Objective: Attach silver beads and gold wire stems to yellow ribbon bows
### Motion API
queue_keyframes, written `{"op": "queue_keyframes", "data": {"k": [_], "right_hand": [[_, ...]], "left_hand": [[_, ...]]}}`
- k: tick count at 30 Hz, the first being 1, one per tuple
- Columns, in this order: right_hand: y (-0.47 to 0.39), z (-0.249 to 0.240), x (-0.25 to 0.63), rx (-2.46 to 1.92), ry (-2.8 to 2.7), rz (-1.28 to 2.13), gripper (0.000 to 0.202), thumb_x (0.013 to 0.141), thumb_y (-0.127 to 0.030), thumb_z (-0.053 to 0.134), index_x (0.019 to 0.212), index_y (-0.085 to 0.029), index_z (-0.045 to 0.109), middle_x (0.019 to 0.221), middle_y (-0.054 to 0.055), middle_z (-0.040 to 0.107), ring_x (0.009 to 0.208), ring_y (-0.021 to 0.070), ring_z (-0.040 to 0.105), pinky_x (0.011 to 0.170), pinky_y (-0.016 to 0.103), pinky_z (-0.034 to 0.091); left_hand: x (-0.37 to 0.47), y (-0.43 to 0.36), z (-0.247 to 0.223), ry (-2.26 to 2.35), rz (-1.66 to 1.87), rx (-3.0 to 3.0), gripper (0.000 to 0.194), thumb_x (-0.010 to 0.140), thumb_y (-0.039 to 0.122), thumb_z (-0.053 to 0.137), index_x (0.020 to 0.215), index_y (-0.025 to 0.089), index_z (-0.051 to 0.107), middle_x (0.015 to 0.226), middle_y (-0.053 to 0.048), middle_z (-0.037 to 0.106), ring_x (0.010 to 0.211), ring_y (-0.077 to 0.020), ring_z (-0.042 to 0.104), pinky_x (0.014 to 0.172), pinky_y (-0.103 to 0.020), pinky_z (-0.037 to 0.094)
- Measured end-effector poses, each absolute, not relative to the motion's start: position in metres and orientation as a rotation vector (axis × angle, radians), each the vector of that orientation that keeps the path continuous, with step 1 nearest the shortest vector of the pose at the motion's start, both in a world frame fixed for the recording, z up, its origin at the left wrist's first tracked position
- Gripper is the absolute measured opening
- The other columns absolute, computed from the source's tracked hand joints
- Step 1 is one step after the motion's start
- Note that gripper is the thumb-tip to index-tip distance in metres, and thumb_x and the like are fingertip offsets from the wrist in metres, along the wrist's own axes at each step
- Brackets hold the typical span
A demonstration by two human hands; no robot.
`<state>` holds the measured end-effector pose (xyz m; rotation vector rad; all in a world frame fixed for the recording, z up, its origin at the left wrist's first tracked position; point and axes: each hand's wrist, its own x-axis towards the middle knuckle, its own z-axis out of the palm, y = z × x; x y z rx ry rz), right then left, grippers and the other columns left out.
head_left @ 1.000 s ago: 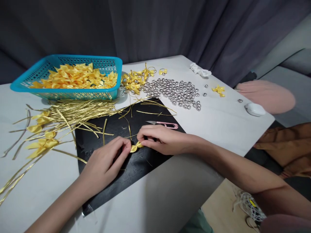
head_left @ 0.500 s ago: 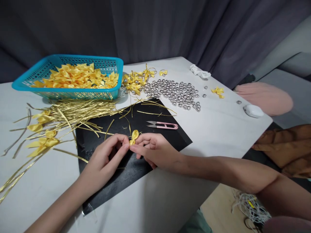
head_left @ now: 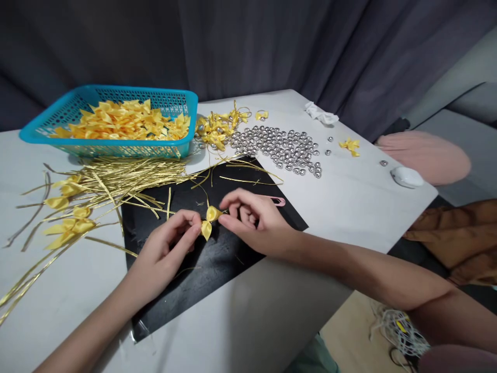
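Over the black mat [head_left: 217, 269], my left hand [head_left: 171, 248] pinches the left side of a small yellow ribbon bow [head_left: 212, 213]. One lobe of the bow points up and another points down. My right hand [head_left: 254, 217] is closed at the bow's right side, its thumb and fingertips at a thin tie there that is too small to make out clearly. A gold strand [head_left: 207, 196] rises behind the bow. Pink thread snips [head_left: 279, 201] lie behind my right hand, which hides their blades. Gold twist ties [head_left: 132, 173] are heaped beyond my left hand.
A blue basket [head_left: 194, 114] of yellow bows stands at the back left. Silver heart-shaped pieces [head_left: 279, 145] spread to its right, beside finished-looking yellow bows [head_left: 215, 129]. More bows [head_left: 70, 228] lie at the left, and a white mouse-like object [head_left: 407, 177] sits near the right edge.
My right hand has moved slightly up and right from the bow's middle, now covering the snips' blades. The bow shows more fully and has shifted a little left; its lower lobe now points down.
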<state>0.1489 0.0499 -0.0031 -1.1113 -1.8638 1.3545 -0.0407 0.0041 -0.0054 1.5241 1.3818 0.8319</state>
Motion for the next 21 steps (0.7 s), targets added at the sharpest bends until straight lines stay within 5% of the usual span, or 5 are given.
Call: {"op": "queue_keyframes", "data": {"k": [3, 11, 16, 21], "right_hand": [[0.058, 0.0, 0.153, -0.949, -1.977, 1.354, 0.03, 0.087, -0.024, 0.054, 0.117, -0.019, 0.056, 0.096, 0.0, 0.057, 0.052, 0.0014, 0.039, 0.046, 0.015, 0.033], [0.063, 0.005, 0.155, -0.944, -1.916, 1.647, 0.006, 0.085, -0.018, 0.058, 0.082, -0.015, 0.054, 0.068, -0.007, 0.049, 0.044, -0.0004, 0.031, 0.039, 0.014, 0.023], [0.051, 0.002, 0.144, -1.158, -1.418, 1.894, 0.033, 0.075, -0.028, 0.073, 0.093, -0.02, 0.046, 0.074, -0.008, 0.055, 0.037, 0.0016, 0.045, 0.034, 0.016, 0.041], [0.047, -0.001, 0.138, -1.159, -1.267, 2.008, 0.049, 0.061, -0.028, 0.085, 0.093, -0.018, 0.049, 0.068, -0.008, 0.06, 0.037, 0.0016, 0.045, 0.033, 0.015, 0.044]], "left_hand": [[-0.04, 0.005, -0.004, 1.367, 0.817, 1.53, 0.021, 0.088, 0.04, 0.049, 0.079, 0.022, 0.054, 0.065, 0.004, 0.049, 0.058, -0.0127, 0.045, 0.052, -0.021, 0.038], [-0.042, 0.005, -0.009, 1.379, 0.78, 1.623, 0.024, 0.09, 0.041, 0.048, 0.08, 0.021, 0.056, 0.069, 0.002, 0.052, 0.059, -0.0138, 0.047, 0.053, -0.023, 0.038], [-0.038, 0.003, -0.012, 1.39, 0.886, 1.597, 0.015, 0.089, 0.035, 0.053, 0.083, 0.021, 0.056, 0.068, 0.003, 0.053, 0.058, -0.012, 0.049, 0.053, -0.022, 0.04], [-0.033, -0.003, -0.015, 1.389, 1.053, 1.581, 0.01, 0.087, 0.027, 0.058, 0.092, 0.023, 0.05, 0.075, 0.004, 0.058, 0.061, -0.0106, 0.054, 0.057, -0.02, 0.044]]}}
